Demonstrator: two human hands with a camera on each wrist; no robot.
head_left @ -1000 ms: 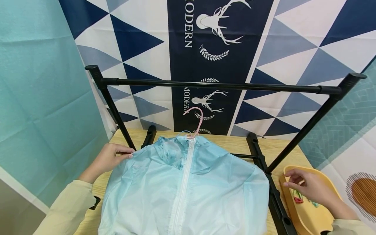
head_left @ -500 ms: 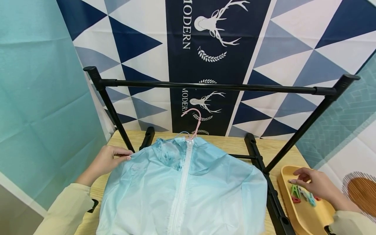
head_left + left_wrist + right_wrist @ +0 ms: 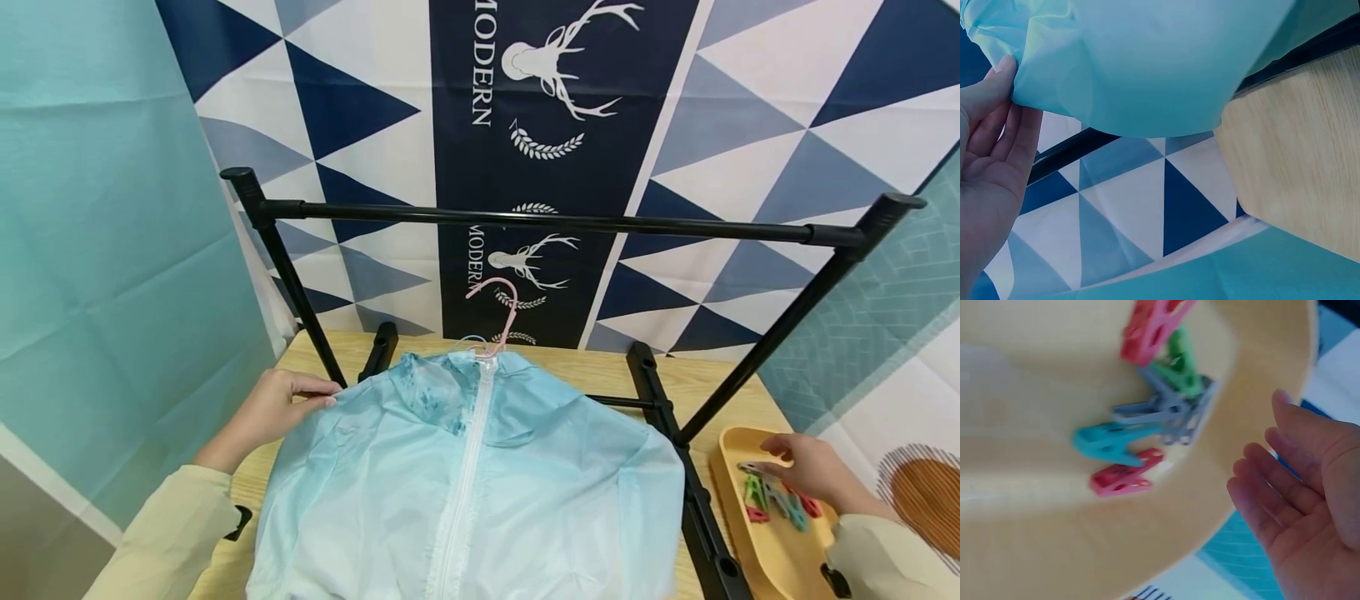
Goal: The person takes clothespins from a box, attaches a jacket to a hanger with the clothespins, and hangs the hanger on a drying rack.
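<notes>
A light blue zip-up jacket (image 3: 555, 492) hangs on a pink hanger (image 3: 510, 312), whose hook rises above the collar, below the rack's top bar and apart from it. My left hand (image 3: 273, 408) pinches the jacket's shoulder on the left, thumb over the fabric in the left wrist view. At the right, my right hand (image 3: 813, 471) hovers over a yellow tray (image 3: 783, 554) with loosely bent fingers and nothing in them. Several clothespins lie in that tray, among them a green one (image 3: 1179, 362), a teal one (image 3: 1107, 440) and a red one (image 3: 1122, 475).
A black rack stands on the wooden table (image 3: 577, 367), with its top bar (image 3: 555, 222) spanning the view. Its right foot (image 3: 712, 533) runs between jacket and tray. Behind hangs a patterned cloth (image 3: 360, 100); a teal curtain (image 3: 112, 250) covers the left side.
My right hand has shifted slightly to the right over the tray, uncovering more of the clothespins. The left hand keeps its pinch on the shoulder, and the jacket stays put.
</notes>
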